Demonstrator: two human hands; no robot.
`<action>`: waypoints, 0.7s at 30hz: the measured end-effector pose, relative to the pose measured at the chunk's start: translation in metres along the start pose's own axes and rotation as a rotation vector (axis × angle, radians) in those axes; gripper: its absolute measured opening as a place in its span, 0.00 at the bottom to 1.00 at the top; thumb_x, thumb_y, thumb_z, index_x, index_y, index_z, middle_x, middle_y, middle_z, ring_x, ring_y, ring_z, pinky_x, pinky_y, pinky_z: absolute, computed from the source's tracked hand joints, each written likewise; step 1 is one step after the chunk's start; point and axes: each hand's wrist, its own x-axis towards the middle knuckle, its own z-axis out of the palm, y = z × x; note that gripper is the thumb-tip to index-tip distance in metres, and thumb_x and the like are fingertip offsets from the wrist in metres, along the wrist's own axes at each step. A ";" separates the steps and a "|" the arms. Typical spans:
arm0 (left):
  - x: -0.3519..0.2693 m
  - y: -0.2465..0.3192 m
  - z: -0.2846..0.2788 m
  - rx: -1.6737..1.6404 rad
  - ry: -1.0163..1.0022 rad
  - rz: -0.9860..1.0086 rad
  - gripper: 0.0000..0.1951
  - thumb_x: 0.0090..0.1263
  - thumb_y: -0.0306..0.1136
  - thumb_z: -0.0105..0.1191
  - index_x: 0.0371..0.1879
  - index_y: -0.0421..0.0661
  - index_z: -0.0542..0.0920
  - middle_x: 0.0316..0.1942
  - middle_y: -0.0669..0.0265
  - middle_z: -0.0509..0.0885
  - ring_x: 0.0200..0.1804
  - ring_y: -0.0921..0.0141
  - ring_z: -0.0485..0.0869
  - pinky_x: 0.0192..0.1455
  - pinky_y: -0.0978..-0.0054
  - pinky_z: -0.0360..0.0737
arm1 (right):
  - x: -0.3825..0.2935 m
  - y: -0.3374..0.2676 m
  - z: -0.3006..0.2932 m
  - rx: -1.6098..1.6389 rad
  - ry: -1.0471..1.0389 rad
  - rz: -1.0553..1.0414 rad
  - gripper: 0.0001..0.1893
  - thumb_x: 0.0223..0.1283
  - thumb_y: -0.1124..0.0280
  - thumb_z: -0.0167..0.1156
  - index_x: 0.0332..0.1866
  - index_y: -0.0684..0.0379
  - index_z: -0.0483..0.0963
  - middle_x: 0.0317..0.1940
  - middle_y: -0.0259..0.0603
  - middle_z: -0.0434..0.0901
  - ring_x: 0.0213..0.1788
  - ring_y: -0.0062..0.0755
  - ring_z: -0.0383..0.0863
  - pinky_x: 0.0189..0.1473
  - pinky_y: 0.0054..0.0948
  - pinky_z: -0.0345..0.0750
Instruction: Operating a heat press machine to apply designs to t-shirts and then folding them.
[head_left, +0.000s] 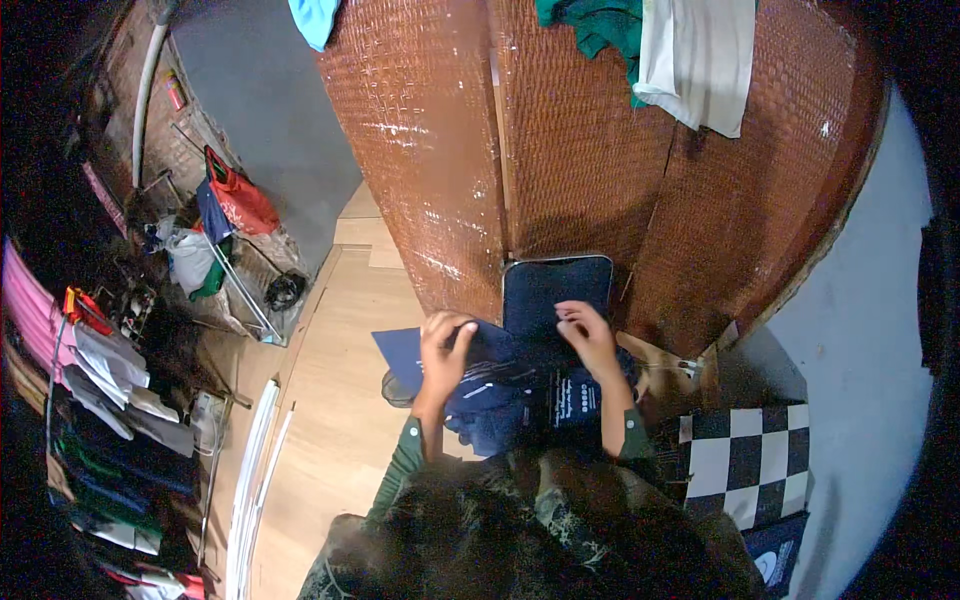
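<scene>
My left hand (444, 352) is at the left edge of a dark navy cloth (487, 397) with white printed writing, its thumb and fingers pinching part of the fabric. Over a black board with a pale rounded rim (556, 289) hovers my right hand (589, 337), fingers slightly curled and apart, with nothing seen in them. The navy cloth lies draped and bunched between my forearms, with a flat corner pointing out to the left. Its lower part is dark and hard to make out.
Brown woven-textured panels (585, 172) spread ahead, with white cloth (697, 67) and green cloth (592, 26) on top. White tubes (251, 480) lie on the wooden surface at left. Hanging clothes (112, 375) stand far left, a black-and-white checkered piece (750, 465) at right.
</scene>
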 end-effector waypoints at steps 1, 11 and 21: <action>0.002 0.000 0.000 0.063 -0.023 0.067 0.03 0.66 0.23 0.61 0.35 0.38 0.82 0.34 0.60 0.83 0.40 0.64 0.81 0.48 0.70 0.75 | 0.001 -0.016 0.009 -0.080 -0.077 -0.069 0.16 0.64 0.72 0.64 0.57 0.62 0.77 0.52 0.38 0.81 0.55 0.28 0.79 0.58 0.30 0.73; -0.004 -0.008 0.017 0.074 0.051 0.029 0.07 0.66 0.24 0.63 0.40 0.39 0.84 0.40 0.60 0.85 0.43 0.63 0.82 0.53 0.69 0.76 | -0.006 -0.005 0.047 -0.207 -0.065 0.117 0.18 0.62 0.66 0.69 0.50 0.71 0.81 0.48 0.53 0.86 0.51 0.40 0.85 0.54 0.32 0.79; -0.046 -0.031 0.037 -0.320 -0.240 -0.366 0.11 0.77 0.27 0.54 0.55 0.43 0.79 0.44 0.71 0.81 0.42 0.81 0.76 0.45 0.82 0.75 | 0.001 0.017 0.040 -0.158 0.155 0.043 0.16 0.73 0.64 0.58 0.34 0.68 0.71 0.24 0.31 0.67 0.31 0.18 0.65 0.35 0.27 0.68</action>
